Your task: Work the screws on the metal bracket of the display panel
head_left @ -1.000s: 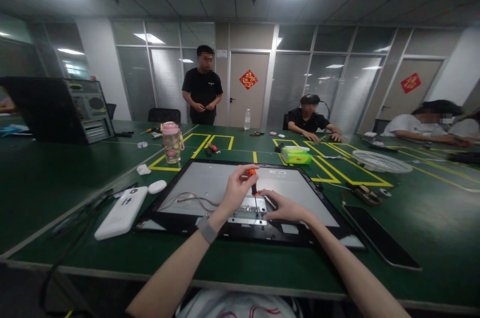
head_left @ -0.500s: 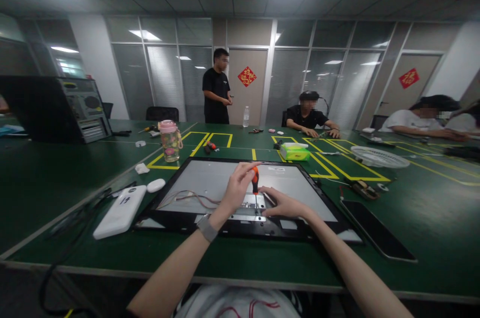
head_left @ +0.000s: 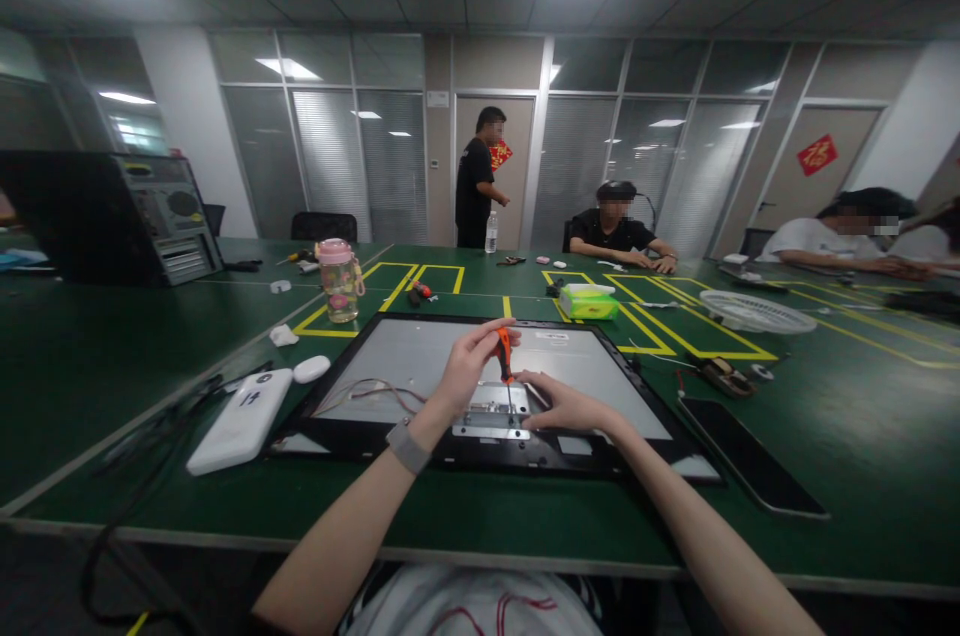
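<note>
My left hand point(head_left: 469, 368) is closed around the orange and black handle of a screwdriver point(head_left: 505, 356), whose thin shaft points down. The tip meets a metal bracket point(head_left: 487, 428) near the front edge of a flat display panel point(head_left: 405, 346) with a black frame. Beside the shaft, my right hand point(head_left: 566, 404) rests low over the bracket's right end, fingers apart, thumb and fingertips close to the screwdriver; whether they touch it I cannot tell. Thin wires point(head_left: 375, 391) run across the panel's grey back to the left of the bracket.
A white power bank point(head_left: 240, 421) lies left of the panel, a dark phone point(head_left: 750, 456) right of it. Behind stand a pink-lided bottle point(head_left: 338, 281) and a green tissue pack point(head_left: 589, 302). A computer case point(head_left: 97, 216) is far left. Other people sit or stand across the table.
My left hand has shifted slightly left and the screwdriver handle now leans left, with fingers around it rather than the palm above. The standing person has moved right.
</note>
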The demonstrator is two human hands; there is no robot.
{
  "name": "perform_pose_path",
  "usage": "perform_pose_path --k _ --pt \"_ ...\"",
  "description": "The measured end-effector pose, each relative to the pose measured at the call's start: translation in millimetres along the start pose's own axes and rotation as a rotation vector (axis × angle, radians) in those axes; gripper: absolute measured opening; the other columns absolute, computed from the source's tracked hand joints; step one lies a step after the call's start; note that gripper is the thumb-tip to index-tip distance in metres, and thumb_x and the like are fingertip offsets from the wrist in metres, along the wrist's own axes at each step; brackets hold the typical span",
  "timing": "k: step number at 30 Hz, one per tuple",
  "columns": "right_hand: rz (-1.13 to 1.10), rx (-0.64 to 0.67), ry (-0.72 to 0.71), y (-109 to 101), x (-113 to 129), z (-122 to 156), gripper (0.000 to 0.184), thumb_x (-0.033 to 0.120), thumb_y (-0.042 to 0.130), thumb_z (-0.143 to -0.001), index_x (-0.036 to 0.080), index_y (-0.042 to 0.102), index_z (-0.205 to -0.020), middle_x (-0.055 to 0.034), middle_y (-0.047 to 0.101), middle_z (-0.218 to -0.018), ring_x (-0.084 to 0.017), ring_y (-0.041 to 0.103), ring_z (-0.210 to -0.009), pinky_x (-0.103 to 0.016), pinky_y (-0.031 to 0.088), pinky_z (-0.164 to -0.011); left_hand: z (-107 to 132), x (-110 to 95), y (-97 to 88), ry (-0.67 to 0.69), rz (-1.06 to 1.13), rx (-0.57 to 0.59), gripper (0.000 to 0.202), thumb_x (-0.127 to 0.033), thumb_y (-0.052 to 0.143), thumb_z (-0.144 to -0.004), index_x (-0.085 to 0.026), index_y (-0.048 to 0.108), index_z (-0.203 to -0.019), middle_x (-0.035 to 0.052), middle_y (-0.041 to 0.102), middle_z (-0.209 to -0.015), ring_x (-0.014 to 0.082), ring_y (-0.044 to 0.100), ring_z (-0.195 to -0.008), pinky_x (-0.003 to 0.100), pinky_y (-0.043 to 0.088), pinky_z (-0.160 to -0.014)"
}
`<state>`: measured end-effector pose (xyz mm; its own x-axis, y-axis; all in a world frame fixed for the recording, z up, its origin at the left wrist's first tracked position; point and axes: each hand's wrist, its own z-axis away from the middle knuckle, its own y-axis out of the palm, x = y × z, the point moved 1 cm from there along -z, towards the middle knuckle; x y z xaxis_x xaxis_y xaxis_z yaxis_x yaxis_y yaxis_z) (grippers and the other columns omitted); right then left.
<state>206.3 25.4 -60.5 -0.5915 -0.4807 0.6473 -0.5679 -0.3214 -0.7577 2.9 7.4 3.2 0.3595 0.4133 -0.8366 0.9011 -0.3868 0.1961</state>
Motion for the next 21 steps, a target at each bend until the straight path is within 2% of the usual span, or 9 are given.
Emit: perform_pose_path --k 3,5,8,10,15,17,21 --pt "-0.001 0.005 0.005 0.2 0.3 -0.2 0.081 0.049 0.073 -0.069 0.019 0.041 -0.137 -0.0118 0.043 -0.142 -0.028 0.04 -0.13 -0.043 0.028 -0.112 0.0 1.5 -1.1 0.033 -0.134 -0.069 0.03 -0.033 0.063 -0.08 -0.015 0.068 -0.103 0.0053 0.067 -0.085 0.0145 0.06 -0.08 0.027 0.047 -0.078" --pt "-0.004 0.008 0.005 0.5 0.1 -0.3 0.081 0.05 0.073 -0.068 0.02 0.041 -0.137 -0.0113 0.044 -0.142 -0.028 0.04 -0.13 -0.044 0.028 -0.112 0.3 1.0 -1.7 0.082 -0.248 -0.118 0.026 -0.032 0.065 -0.079 -0.016 0.07 -0.098 0.0046 0.065 -0.089 0.0134 0.058 -0.08 0.024 0.046 -0.076" --pt "-0.004 0.007 0.007 0.5 -0.3 -0.4 0.081 0.05 0.073 -0.068 0.021 0.042 -0.136 -0.011 0.044 -0.141 -0.029 0.04 -0.13 -0.045 0.028 -0.112 1.2 -1.2 -0.9 0.11 -0.277 -0.057 0.029 -0.032 0.055 -0.086 -0.018 0.068 -0.107 0.0072 0.064 -0.102 0.0167 0.058 -0.094 0.027 0.046 -0.083" --pt "-0.003 0.006 0.005 0.2 -0.1 -0.2 0.08 0.05 0.073 -0.068 0.021 0.043 -0.136 -0.0109 0.044 -0.141 -0.029 0.04 -0.129 -0.045 0.028 -0.111 2.8 -2.8 0.5 0.101 -0.264 -0.005 0.033 -0.031 0.047 -0.09 -0.018 0.065 -0.115 0.0079 0.065 -0.102 0.0181 0.059 -0.097 0.029 0.045 -0.087" --pt "0.005 0.01 -0.012 -1.2 3.1 1.4 0.078 0.05 0.073 -0.069 0.022 0.043 -0.135 -0.0099 0.045 -0.14 -0.029 0.041 -0.129 -0.044 0.029 -0.111 8.1 -7.3 4.0 0.258 -0.515 -0.111 0.025 -0.028 0.058 -0.085 -0.02 0.068 -0.106 0.0053 0.06 -0.095 0.0153 0.056 -0.087 0.027 0.045 -0.081" --pt "0.009 0.014 -0.01 -1.6 4.5 2.0 0.077 0.05 0.072 -0.07 0.021 0.043 -0.135 -0.0102 0.045 -0.14 -0.029 0.041 -0.129 -0.043 0.03 -0.111 7.8 -7.7 4.2 0.256 -0.504 -0.082 0.026 -0.027 0.053 -0.087 -0.02 0.068 -0.108 0.0056 0.06 -0.097 0.0157 0.056 -0.091 0.027 0.045 -0.084" --pt "0.005 0.009 0.007 -1.0 3.7 1.5 0.081 0.05 0.072 -0.069 0.02 0.041 -0.137 -0.0114 0.043 -0.142 -0.029 0.04 -0.13 -0.043 0.029 -0.112 3.4 -5.2 1.7 0.138 -0.32 -0.01 0.035 -0.026 0.043 -0.091 -0.016 0.063 -0.118 0.0065 0.063 -0.093 0.0167 0.06 -0.091 0.031 0.046 -0.087"
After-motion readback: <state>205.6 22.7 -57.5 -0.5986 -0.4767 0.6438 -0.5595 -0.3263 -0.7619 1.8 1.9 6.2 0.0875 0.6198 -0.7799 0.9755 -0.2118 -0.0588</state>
